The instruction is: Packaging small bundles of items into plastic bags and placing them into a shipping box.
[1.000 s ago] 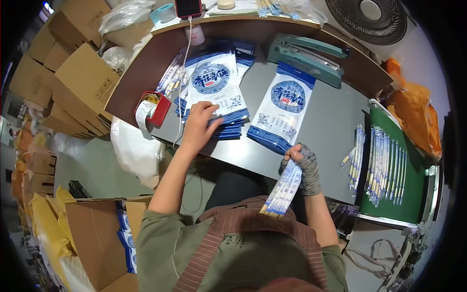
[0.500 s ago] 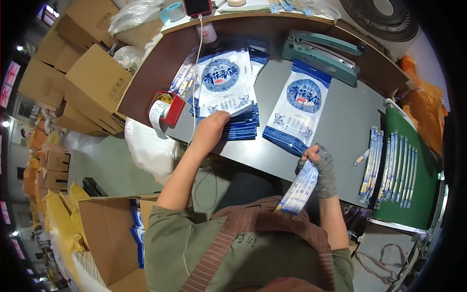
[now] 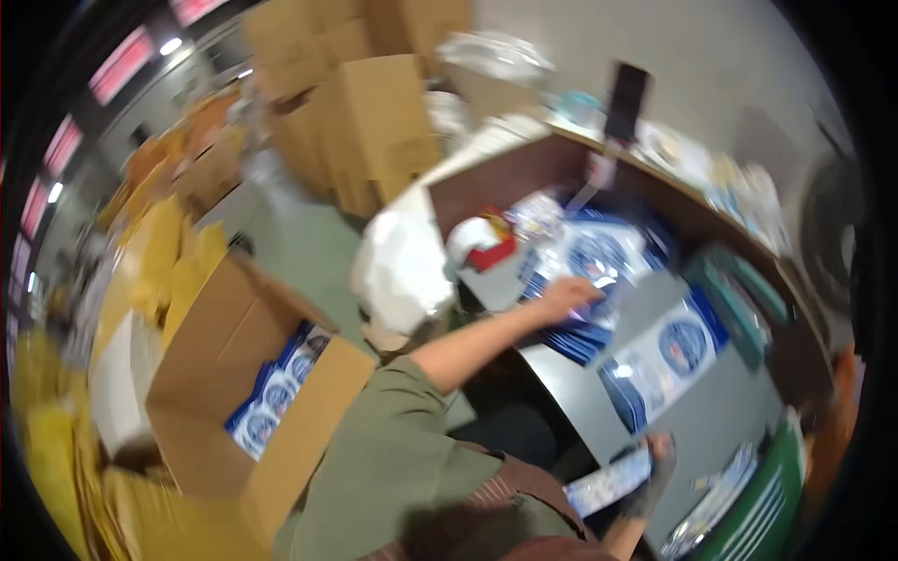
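My left hand [image 3: 571, 299] is at the near edge of the top pouch [image 3: 599, 257], a white-and-blue printed bag on a stack of similar bags; its fingers look closed on that edge, though blurred. In my right hand [image 3: 660, 467], wrapped in a grey covering, is a bundle of slim blue-and-white wrapped chopsticks [image 3: 608, 481], held low by the table's near edge. Between the stack and the teal sealer [image 3: 734, 304], another flat pouch [image 3: 669, 360] lies by itself on the grey table [image 3: 571, 383].
An open carton [image 3: 201, 421] at left contains several similar pouches [image 3: 271, 397]. A red box [image 3: 491, 254] sits left of the stack. More wrapped sticks [image 3: 716, 500] lie by the green surface [image 3: 767, 505] at right. A raised brown panel [image 3: 505, 173] borders the table's back, with a phone [image 3: 625, 103] above.
The view has swung left, bringing more of the open carton into sight and shifting the table rightward. My left hand remains at the stack, and my right still holds the bundle.
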Action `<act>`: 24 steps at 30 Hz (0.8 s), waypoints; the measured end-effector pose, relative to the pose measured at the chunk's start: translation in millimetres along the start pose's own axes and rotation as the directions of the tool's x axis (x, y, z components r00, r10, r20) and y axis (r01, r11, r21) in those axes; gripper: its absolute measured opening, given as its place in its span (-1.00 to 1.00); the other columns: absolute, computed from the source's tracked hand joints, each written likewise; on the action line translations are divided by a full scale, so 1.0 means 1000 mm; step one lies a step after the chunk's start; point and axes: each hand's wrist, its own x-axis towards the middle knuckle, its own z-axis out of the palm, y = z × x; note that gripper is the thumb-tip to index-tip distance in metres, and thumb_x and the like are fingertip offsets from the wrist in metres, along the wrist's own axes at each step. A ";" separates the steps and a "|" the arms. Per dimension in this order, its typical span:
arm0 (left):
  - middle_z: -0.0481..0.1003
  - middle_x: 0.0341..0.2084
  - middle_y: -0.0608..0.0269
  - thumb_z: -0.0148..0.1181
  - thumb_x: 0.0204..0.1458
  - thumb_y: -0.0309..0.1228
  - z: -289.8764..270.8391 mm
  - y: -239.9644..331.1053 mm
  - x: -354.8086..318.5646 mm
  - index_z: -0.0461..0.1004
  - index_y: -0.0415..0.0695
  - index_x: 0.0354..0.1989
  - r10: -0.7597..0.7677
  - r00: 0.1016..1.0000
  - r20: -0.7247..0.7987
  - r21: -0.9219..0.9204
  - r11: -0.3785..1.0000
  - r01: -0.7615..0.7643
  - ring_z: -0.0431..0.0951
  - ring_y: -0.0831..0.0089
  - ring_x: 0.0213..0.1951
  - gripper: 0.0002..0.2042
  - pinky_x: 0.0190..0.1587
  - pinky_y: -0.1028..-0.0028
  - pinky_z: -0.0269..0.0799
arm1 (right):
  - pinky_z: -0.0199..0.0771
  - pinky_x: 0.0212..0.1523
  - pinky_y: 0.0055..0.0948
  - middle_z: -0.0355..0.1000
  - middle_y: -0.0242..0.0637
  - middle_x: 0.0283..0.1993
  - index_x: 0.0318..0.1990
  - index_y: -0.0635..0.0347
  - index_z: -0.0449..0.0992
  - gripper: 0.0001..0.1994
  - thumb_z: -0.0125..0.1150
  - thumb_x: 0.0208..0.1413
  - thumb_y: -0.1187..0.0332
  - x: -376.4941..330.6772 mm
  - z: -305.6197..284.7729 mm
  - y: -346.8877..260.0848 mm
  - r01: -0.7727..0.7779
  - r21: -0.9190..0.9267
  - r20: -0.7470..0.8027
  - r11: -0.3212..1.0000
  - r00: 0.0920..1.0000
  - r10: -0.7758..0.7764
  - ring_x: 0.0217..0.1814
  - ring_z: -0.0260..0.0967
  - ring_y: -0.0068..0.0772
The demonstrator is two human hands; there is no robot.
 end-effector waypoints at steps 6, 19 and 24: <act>0.42 -0.43 0.03 0.23 -0.04 -0.30 0.037 0.057 0.003 0.43 -0.19 -0.39 0.039 0.999 0.026 0.201 0.979 -0.044 0.45 0.01 -0.33 -0.79 -0.27 0.22 0.36 | 0.31 -0.32 -0.57 0.30 -0.32 -0.35 -0.35 0.19 0.33 -0.76 0.27 0.00 0.30 -0.007 0.006 -0.004 0.012 0.025 -0.114 1.000 0.993 -0.009 -0.31 0.25 -0.51; 0.51 -0.48 -0.07 0.11 -0.09 -0.50 0.204 0.134 -0.040 0.50 -0.28 -0.38 0.175 0.675 0.716 -0.270 0.962 0.037 0.52 0.13 -0.39 -0.87 -0.27 0.25 0.40 | 0.43 -0.29 -0.52 0.41 -0.36 -0.33 -0.27 0.17 0.45 -0.88 0.17 0.05 0.39 -0.023 -0.078 0.017 0.103 -0.116 -0.139 0.988 0.983 -0.119 -0.32 0.38 -0.50; 0.54 -0.30 -0.06 0.07 0.04 -0.52 0.169 0.152 -0.018 0.51 -0.28 -0.13 -0.002 0.576 0.818 -0.121 0.977 0.175 0.53 0.15 -0.26 -0.77 -0.17 0.33 0.40 | 0.49 -0.23 -0.44 0.40 -0.23 -0.23 -0.15 0.24 0.38 -0.69 0.17 0.02 0.24 -0.039 -0.002 -0.030 0.178 -0.050 -0.078 0.983 0.980 -0.182 -0.30 0.42 -0.44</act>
